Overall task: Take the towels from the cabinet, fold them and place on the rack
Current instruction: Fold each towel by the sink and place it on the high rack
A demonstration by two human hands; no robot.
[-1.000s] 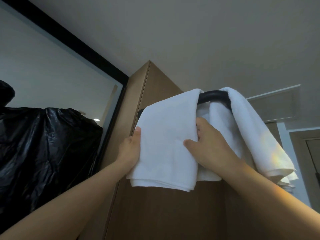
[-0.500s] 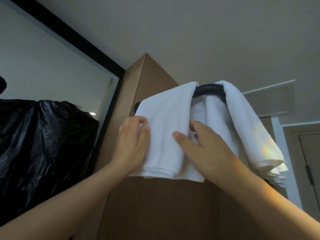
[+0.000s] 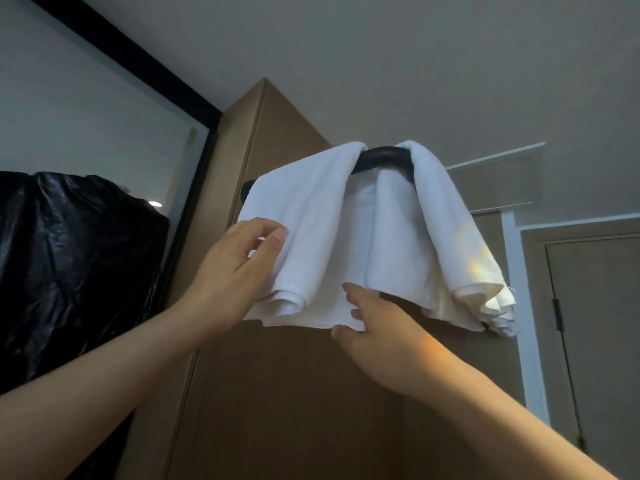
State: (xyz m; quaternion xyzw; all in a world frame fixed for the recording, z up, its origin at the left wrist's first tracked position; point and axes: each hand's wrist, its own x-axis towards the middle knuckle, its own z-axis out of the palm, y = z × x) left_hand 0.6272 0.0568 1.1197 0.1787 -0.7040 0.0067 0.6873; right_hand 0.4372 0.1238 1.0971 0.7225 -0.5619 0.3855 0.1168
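Two white towels are hanging over the black rack (image 3: 382, 159), which is curving out from the upper part of a brown wooden cabinet (image 3: 277, 393). The left towel (image 3: 311, 216) is draping down in a broad fold with its bottom edge rolling under, and the right towel (image 3: 446, 216) is falling at a slant toward the right, its lower corners bunching loosely and catching a patch of warm light. Between them a bare stretch of the rack is showing, and more white cloth is hanging behind in long vertical folds; I cannot tell which towel that cloth belongs to. The person's left hand (image 3: 239, 271) is reaching up at the left edge of the left towel, its fingers curling loosely with the tips against the cloth; whether they are actually pinching the edge I cannot tell. The right hand (image 3: 377, 323) is lying flat and relaxed below the middle, fingers straight and slightly spread, the fingertips touching the bottom hem and holding nothing. Both bare forearms are stretching up from the lower corners. To the left of the cabinet a glass panel (image 3: 86, 116) in a black frame is slanting upward, and a glossy black plastic bag (image 3: 69, 271) is bulking in front of it. To the right a brown door (image 3: 595, 341) is standing shut inside a white frame (image 3: 519, 306), under a pale ceiling (image 3: 381, 46).
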